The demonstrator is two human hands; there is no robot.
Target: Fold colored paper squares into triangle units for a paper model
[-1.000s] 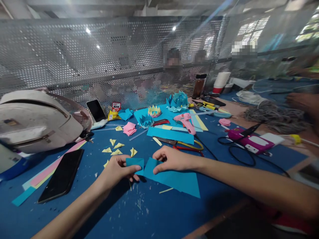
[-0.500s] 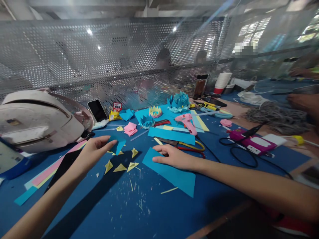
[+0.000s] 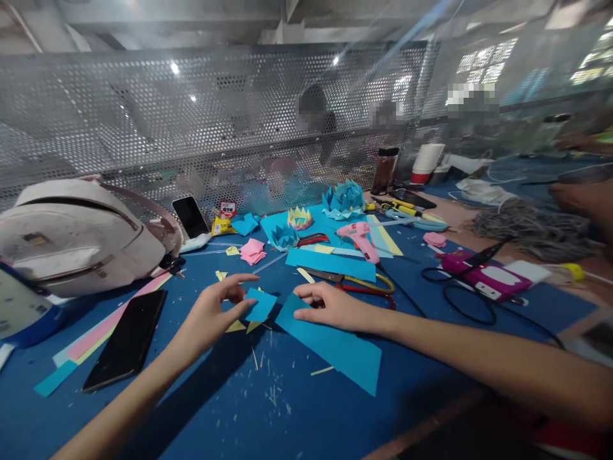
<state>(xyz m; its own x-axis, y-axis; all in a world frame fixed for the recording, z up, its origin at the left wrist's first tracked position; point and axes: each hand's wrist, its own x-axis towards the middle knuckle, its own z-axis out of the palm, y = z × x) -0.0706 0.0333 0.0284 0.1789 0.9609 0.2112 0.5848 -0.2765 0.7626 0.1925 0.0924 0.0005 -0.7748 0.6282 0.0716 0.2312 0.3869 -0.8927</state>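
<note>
Nearest me, a thin yellow strip [image 3: 322, 370] lies on the bench [image 3: 215, 409], in from its near edge. Just beyond, my right hand [image 3: 330, 308] is on the large blue sheet [image 3: 342, 354], thumb and fingers at its left end; I cannot tell whether they grip it. Beside that, my left hand [image 3: 223, 303] is clamped on the left corner of the small blue square [image 3: 262, 305], its index finger stretched free. Yellow folded pieces [image 3: 235, 326] lie partly hidden below the square. A black phone [image 3: 125, 342] rests toward the bench's left.

Farther out come scissors [image 3: 366, 284], partly under a blue strip [image 3: 330, 264], then a pink glue gun [image 3: 360, 239], with a magenta box [image 3: 483, 273] toward the right. Near the far edge I see folded blue paper flowers [image 3: 343, 199] and a yellow paper crown [image 3: 299, 218], before a perforated screen [image 3: 230, 128].
</note>
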